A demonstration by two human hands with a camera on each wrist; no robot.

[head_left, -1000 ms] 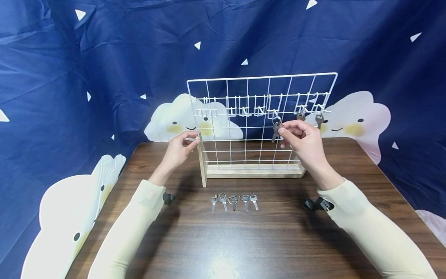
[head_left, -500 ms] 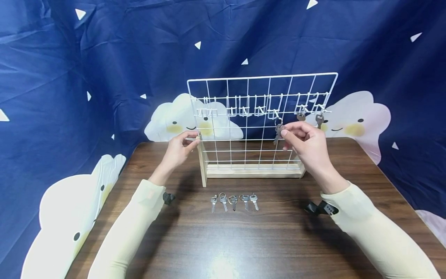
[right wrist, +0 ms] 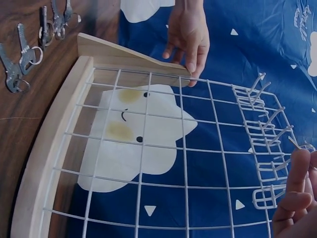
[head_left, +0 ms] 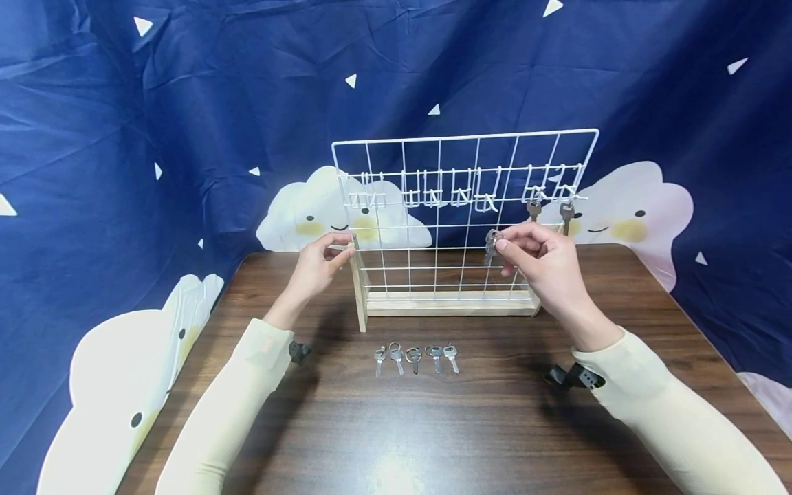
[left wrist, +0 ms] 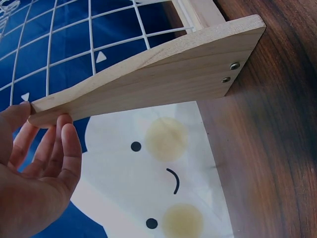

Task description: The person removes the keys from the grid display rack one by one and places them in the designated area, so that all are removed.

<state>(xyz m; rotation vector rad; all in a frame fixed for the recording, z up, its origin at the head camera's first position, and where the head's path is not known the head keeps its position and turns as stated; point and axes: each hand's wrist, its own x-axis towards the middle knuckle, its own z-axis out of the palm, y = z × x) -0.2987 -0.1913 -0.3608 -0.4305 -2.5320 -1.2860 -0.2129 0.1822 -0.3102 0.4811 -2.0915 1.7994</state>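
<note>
My right hand [head_left: 547, 268] pinches a key [head_left: 491, 253] with a ring between thumb and fingers. The key is in front of the white wire grid [head_left: 464, 139], below a bare hook [head_left: 487, 203] and apart from it. In the right wrist view, the right fingers [right wrist: 297, 173] show at the right edge, with the key mostly hidden. My left hand [head_left: 318, 267] grips the upper end of the rack's wooden side piece [left wrist: 148, 74], thumb on one face and fingers on the other. Two keys, a left one [head_left: 535, 208] and a right one [head_left: 567, 213], hang from hooks at the grid's right end.
Several keys with rings lie in a row on the brown wooden table [head_left: 414, 426] before the rack, one key [head_left: 451, 357] at the row's right end. More white hooks [head_left: 431, 199] line the grid. A wooden base bar [head_left: 452, 304] joins the sides. A blue curtain [head_left: 247, 82] stands behind.
The right hand has moved down and slightly right with the key; its ring, at the hook a second ago, is now below and off it. The left hand has stayed in place.
</note>
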